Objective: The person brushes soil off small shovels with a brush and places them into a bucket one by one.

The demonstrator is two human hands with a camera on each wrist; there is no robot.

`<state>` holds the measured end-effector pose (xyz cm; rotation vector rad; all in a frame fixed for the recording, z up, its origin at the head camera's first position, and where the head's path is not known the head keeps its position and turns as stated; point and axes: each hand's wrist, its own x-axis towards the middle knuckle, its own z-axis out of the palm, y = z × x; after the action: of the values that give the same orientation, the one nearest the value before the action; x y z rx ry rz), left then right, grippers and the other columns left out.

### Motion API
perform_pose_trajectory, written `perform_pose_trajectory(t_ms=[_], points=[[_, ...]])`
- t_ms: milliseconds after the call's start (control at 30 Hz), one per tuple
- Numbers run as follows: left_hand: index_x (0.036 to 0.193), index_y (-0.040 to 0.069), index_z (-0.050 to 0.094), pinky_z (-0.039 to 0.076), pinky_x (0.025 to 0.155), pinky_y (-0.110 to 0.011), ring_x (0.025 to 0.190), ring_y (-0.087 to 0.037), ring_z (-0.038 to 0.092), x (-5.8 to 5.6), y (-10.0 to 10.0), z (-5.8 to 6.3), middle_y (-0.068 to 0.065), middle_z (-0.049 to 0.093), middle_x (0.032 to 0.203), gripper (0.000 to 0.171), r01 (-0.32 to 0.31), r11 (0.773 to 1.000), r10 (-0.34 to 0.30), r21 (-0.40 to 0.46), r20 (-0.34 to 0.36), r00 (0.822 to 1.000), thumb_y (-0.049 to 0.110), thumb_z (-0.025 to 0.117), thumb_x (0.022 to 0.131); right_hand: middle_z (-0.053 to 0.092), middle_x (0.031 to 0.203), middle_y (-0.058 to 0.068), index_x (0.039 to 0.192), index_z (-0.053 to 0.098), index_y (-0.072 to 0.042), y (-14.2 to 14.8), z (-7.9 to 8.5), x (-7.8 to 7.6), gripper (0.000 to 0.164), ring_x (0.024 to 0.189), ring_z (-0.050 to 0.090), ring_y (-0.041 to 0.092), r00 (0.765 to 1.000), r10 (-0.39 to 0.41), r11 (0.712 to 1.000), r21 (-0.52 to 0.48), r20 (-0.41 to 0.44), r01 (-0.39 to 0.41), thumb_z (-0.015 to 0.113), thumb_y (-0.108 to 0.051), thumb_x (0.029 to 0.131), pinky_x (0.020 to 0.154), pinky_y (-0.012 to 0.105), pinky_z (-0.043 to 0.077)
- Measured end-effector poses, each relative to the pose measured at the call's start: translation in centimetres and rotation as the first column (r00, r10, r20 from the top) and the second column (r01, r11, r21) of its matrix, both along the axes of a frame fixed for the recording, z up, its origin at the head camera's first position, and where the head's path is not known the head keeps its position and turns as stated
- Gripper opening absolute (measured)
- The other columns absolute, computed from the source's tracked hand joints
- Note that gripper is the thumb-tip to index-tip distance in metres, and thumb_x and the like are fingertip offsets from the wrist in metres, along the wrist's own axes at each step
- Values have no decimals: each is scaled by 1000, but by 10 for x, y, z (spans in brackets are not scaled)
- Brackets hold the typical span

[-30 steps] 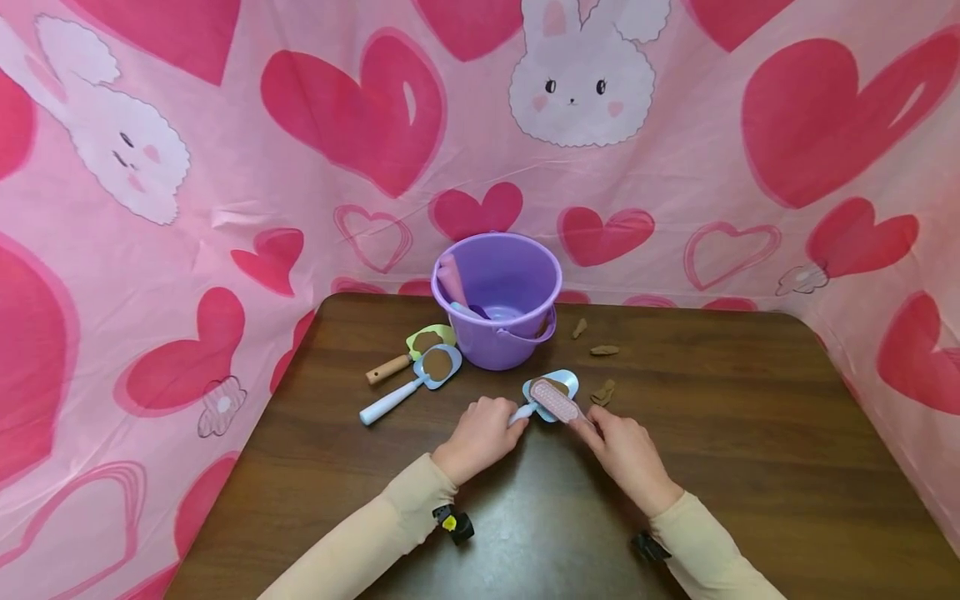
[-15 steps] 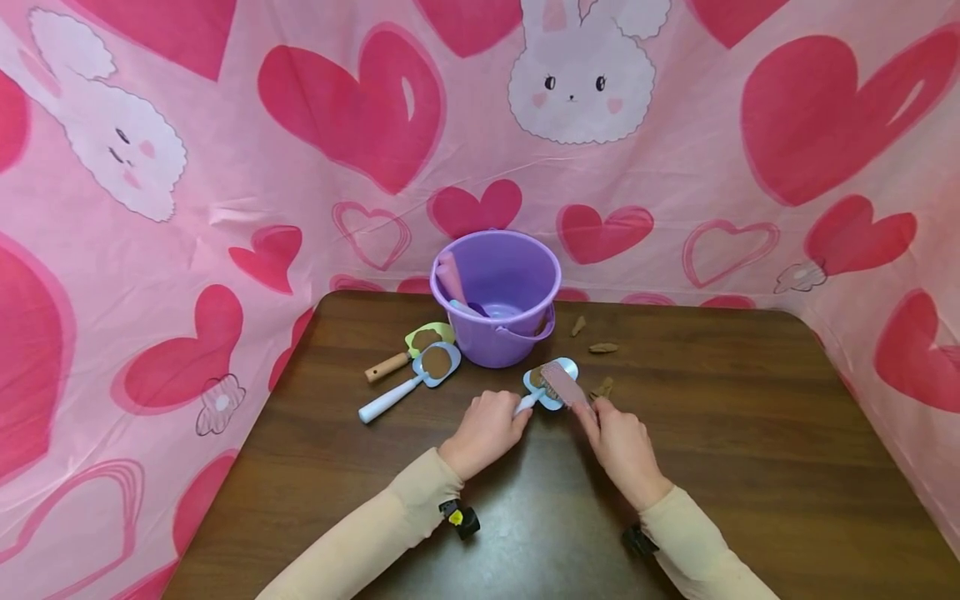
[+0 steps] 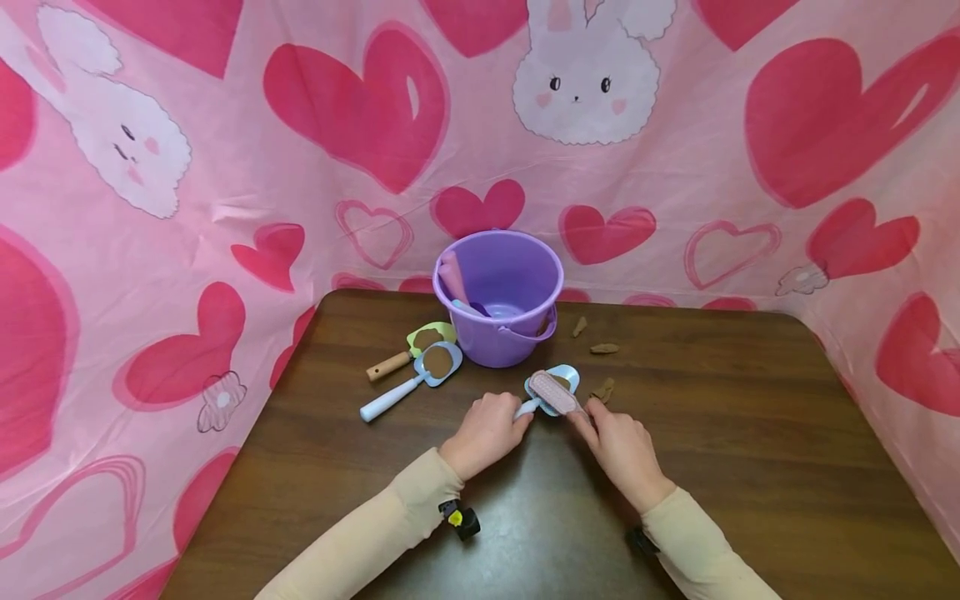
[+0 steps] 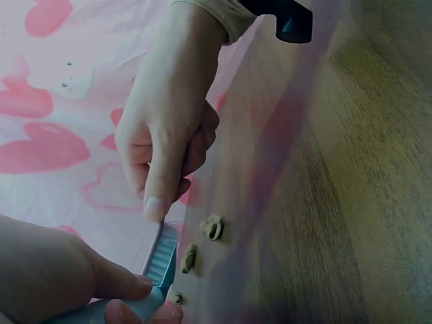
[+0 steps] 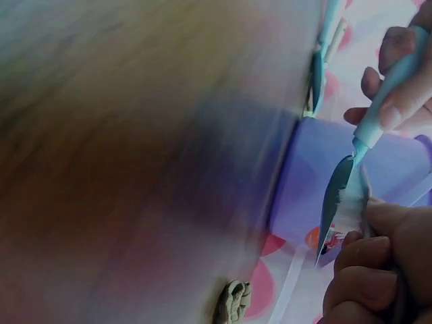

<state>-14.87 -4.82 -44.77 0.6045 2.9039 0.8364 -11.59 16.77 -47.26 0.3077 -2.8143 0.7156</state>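
Note:
My left hand (image 3: 486, 433) grips the handle of a small light-blue shovel (image 3: 567, 373), whose blade carries a brown clay-like patch. My right hand (image 3: 626, 454) holds a pale pink scrubbing brush (image 3: 555, 392) by its handle, thumb along it. The brush head lies over the blade and hides much of the brown patch. From the right wrist view, the bristles (image 5: 352, 206) face the edge-on shovel blade (image 5: 334, 196) and appear to touch it. The left wrist view catches the brush bristles (image 4: 162, 263) just beyond the fingers around the shovel.
A purple bucket (image 3: 498, 342) with a pink item inside stands behind the hands. Left of it lie a second blue shovel (image 3: 390, 400) and a green shovel with a wooden handle (image 3: 390, 367), both with brown patches. Brown lumps (image 3: 603, 390) are scattered at right.
The brush tilts up toward the blade's right side half a second ago, then comes back flatter and leftward over the blade. The shovel, still in my left hand, has shifted slightly away from me.

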Motion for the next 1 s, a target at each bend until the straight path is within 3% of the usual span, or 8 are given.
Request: perform_pose_trajectory(t_ms=[367, 567, 767, 1000], points=[[71, 11, 61, 44, 53, -36, 56, -16, 50, 1, 4, -4, 3, 47, 60, 29, 7, 1000, -6, 23, -18, 1000, 17, 71, 98, 45, 55, 4, 81, 54, -7, -4, -3, -1, 32, 49, 55, 32, 994, -108, 994, -21, -2, 108, 70, -26, 101, 47, 46, 42], [72, 12, 62, 41, 53, -32, 56, -14, 48, 1, 1, -3, 5, 46, 60, 29, 2, 998, -3, 63, 1, 1000, 18, 71, 99, 42, 57, 0, 84, 55, -6, -8, 6, 0, 28, 50, 48, 23, 997, -79, 995, -55, 8, 79, 68, -23, 102, 48, 41, 40], [72, 13, 62, 41, 52, -31, 55, -14, 49, -2, -2, 4, 5, 48, 60, 29, -9, 998, 7, 56, 32, 999, 19, 72, 98, 36, 58, -3, 82, 51, -12, -4, 9, -1, 32, 50, 39, 17, 1000, 6, 1000, -3, 8, -6, 70, -29, 100, 47, 35, 33], [74, 11, 64, 40, 52, -30, 55, -14, 49, -4, -4, 5, 5, 47, 60, 26, 3, 998, -6, 57, 54, 999, 18, 74, 97, 37, 57, -2, 82, 53, -13, 2, 5, -3, 32, 50, 41, 20, 998, -46, 999, 12, 36, 45, 69, -33, 101, 46, 36, 34]])
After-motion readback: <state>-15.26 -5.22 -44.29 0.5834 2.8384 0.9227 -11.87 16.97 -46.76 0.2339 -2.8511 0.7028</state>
